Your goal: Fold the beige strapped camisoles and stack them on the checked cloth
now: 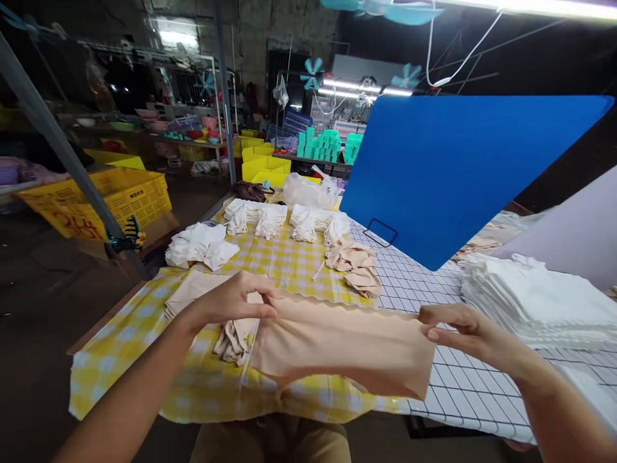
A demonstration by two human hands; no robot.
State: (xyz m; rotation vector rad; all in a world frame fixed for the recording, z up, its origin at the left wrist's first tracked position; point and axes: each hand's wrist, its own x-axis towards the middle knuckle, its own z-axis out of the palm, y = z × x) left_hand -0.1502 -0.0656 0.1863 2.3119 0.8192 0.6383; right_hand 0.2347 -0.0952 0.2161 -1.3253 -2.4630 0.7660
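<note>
A pair of beige underpants (pixel 337 344) with a wavy top edge is stretched flat above the table's front edge. My left hand (pixel 245 299) pinches its upper left corner between thumb and fingers. At the upper right corner, my right hand (pixel 456 328) grips the same edge. Behind my left forearm lies a beige folded stack (pixel 190 286), partly hidden. A bunched beige pile (pixel 234 344) sits just below my left hand. Farther back is a loose beige heap (pixel 354 257).
White folded stacks (pixel 260 215) line the back of the yellow checked cloth (pixel 110 360), with a crumpled white pile (pixel 197 244) at left. A large blue board (pixel 463 173) leans behind the grid-patterned cloth. Tall white stacks (pixel 535 299) stand right. A yellow crate (pixel 130 199) is beyond a metal post.
</note>
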